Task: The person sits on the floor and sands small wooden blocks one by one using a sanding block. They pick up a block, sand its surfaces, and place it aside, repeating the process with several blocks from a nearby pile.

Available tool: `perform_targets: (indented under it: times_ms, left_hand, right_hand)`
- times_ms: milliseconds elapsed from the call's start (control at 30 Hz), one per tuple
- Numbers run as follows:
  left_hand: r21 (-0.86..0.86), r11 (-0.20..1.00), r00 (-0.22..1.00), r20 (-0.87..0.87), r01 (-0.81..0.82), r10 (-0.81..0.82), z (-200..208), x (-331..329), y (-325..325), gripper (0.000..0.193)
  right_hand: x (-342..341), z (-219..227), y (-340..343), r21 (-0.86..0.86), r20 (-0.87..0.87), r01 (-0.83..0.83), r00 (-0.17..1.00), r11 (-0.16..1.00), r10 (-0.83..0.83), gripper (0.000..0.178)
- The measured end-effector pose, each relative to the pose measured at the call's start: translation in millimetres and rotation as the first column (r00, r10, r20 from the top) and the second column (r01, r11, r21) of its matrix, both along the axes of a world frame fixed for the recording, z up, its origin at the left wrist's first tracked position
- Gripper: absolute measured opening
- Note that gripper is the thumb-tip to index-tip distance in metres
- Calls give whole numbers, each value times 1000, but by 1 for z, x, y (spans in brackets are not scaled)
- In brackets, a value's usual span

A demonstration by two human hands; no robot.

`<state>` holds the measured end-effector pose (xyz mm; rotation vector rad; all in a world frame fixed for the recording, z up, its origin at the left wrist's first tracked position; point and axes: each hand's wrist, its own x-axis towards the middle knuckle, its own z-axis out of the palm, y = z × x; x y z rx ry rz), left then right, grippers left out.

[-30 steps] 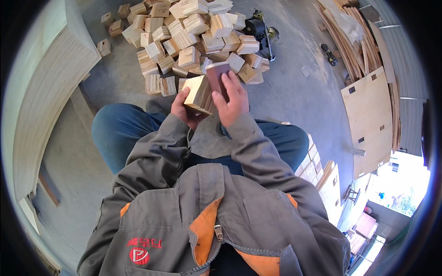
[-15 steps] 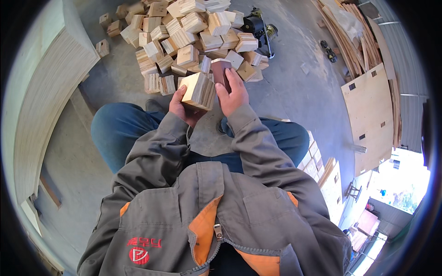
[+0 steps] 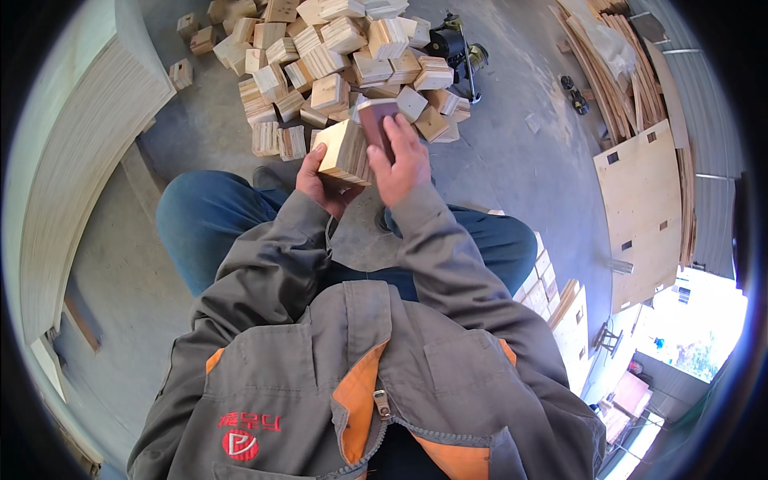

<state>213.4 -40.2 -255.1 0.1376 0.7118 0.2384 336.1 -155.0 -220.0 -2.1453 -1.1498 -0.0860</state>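
My left hand [image 3: 317, 178] grips a plywood block [image 3: 338, 149], thumb on its left side and fingers underneath. The block is tilted, its pale face turned up and its striped layered edge facing right. In my right hand [image 3: 402, 170] is a flat sanding block [image 3: 373, 122] with a reddish-brown face and a pale end. It leans against the plywood block's right side, seemingly touching it. The fingers of my right hand lie along the brown face, with the thumb low on its near end.
A heap of plywood blocks [image 3: 320, 60] lies on the floor ahead, with a black power tool [image 3: 452, 48] at its right. Tall stacked sheets [image 3: 88, 152] stand at the left. Boards [image 3: 644, 200] lean at the right, and more blocks [image 3: 540, 280] are stacked by my right knee.
My right hand has shifted a little left, and the sanding block now tilts leftward over the plywood block's striped edge. My left hand and the plywood block have barely moved.
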Motion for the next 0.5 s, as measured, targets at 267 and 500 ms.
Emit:
perform_targets:
  times_ms: [267,500]
  left_hand:
    - [-37,994,975,197,-101,107,-27,-7,10,61]
    - [15,998,997,58,-61,60,0,-1,1,61]
  right_hand:
    - [-64,11,-38,8,37,-187,982,982,186,61]
    - [-28,6,-15,21,63,-92,994,996,91,59]
